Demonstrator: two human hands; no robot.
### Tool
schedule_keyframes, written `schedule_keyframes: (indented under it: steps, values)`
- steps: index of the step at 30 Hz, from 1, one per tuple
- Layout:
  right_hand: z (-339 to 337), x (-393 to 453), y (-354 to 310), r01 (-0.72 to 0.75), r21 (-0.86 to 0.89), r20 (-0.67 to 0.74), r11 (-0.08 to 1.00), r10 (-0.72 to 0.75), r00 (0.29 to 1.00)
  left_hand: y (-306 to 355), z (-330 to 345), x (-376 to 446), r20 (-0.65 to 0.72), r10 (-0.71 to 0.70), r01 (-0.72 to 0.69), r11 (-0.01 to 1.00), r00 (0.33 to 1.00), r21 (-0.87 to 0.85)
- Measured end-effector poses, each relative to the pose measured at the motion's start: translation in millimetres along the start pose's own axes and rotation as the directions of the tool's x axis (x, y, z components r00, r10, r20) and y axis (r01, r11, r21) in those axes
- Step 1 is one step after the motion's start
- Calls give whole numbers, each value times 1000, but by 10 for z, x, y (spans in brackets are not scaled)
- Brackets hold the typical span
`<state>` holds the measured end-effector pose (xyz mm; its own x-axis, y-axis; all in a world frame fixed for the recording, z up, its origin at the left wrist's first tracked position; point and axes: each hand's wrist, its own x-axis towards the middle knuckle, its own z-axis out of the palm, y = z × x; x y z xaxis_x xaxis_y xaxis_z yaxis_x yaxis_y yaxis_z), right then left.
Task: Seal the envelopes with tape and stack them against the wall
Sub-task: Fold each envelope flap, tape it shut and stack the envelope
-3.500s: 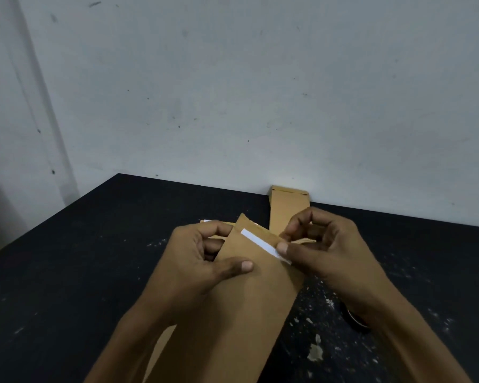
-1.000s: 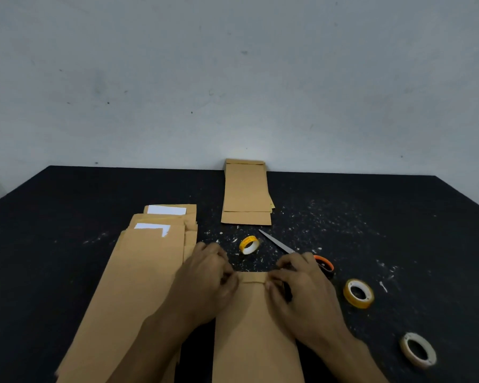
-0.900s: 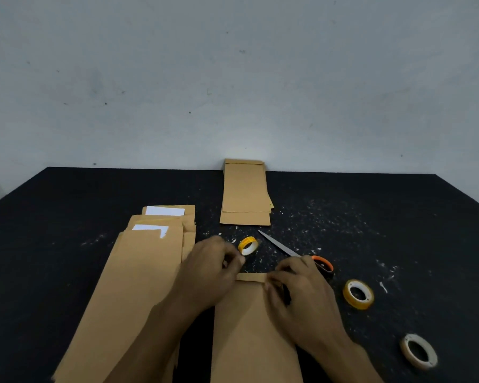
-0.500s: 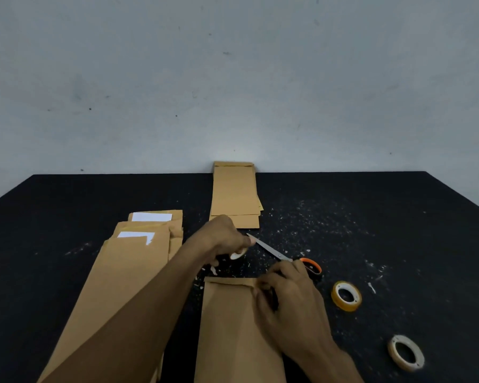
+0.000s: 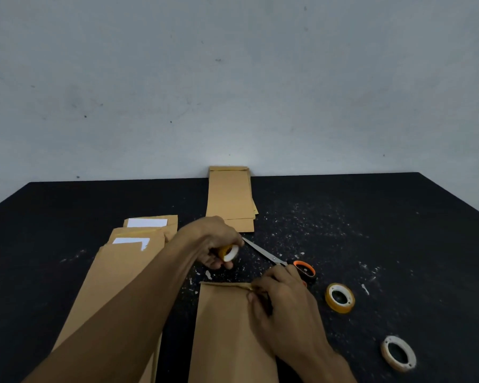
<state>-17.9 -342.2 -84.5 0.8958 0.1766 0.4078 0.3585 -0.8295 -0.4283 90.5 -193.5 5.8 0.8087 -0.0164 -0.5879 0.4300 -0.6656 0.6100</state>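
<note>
A brown envelope lies flat on the black table in front of me, its flap folded down at the far end. My right hand presses on the flap's right corner with curled fingers. My left hand grips a small yellow tape roll just beyond the envelope. A stack of brown envelopes lies with its far end against the wall. A pile of envelopes with white strips showing lies to the left.
Scissors with orange handles lie right of my left hand. A yellow tape roll and a white tape roll sit at the right. White scraps speckle the table.
The envelope came down from my hands onto the table. My left hand left the flap, reached forward and picked up the small yellow tape roll. My right hand stayed on the flap.
</note>
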Motion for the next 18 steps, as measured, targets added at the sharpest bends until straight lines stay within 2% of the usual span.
schedule_keyframes:
  steps: [3, 5, 10, 18]
  values:
    - [-18, -1, -18, 2, 9, 5, 1000, -2, 1000, -71, -5, -82, 54, 26, -23, 997, 998, -72]
    - [-33, -1, -38, 4, 12, 26, 1000, -5, 1000, -157, 12, -157, 76, 91, -76, 980, 993, -185]
    - [-68, -23, -57, 4, 28, 40, 1000, -5, 999, -387, 80, -349, 85, 290, -212, 843, 953, -494]
    - [-76, -35, -42, -5, 39, 40, 999, 4, 999, -547, 133, -637, 4, 393, -307, 722, 919, -620]
